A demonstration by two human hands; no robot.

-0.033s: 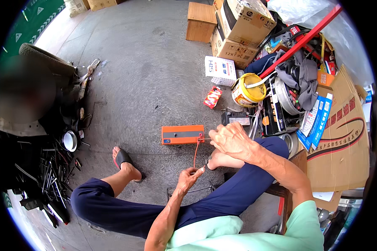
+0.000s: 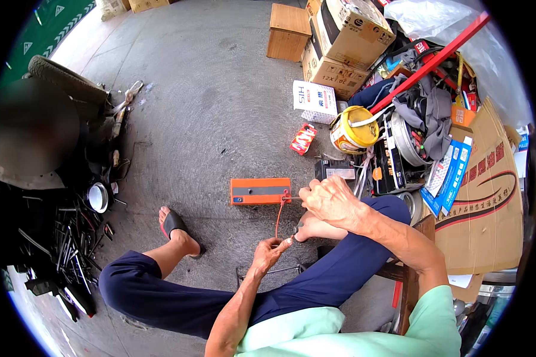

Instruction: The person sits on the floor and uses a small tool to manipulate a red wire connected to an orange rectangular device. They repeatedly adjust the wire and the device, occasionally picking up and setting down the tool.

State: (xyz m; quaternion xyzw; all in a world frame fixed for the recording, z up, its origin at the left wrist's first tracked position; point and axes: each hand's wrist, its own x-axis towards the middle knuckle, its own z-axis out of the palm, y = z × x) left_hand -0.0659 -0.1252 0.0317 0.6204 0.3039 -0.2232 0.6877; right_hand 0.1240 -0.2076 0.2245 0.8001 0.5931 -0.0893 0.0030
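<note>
An orange box-shaped unit [image 2: 260, 183] with a grey strip along its top lies on the ground between my feet. A thin red wire [image 2: 277, 221] runs from its right end down to my left hand [image 2: 267, 254], whose thumb and fingers are pinched on it. My right hand [image 2: 335, 203] is closed just right of the unit. From its fingers a thin reddish-brown rod or wire [image 2: 294, 198] reaches to the unit's right end, where the red wire also meets it. Which of the two it is, I cannot tell. The unit itself is touched by neither hand directly.
Right of the unit are a dark battery-like block [image 2: 336, 170], a yellow-lidded bucket [image 2: 352, 134] and a small red box [image 2: 304, 138]. Stacked cartons [image 2: 339, 74] and a slanting red bar [image 2: 435, 59] stand beyond. Loose tools [image 2: 74, 257] and a tire [image 2: 65, 78] lie at left.
</note>
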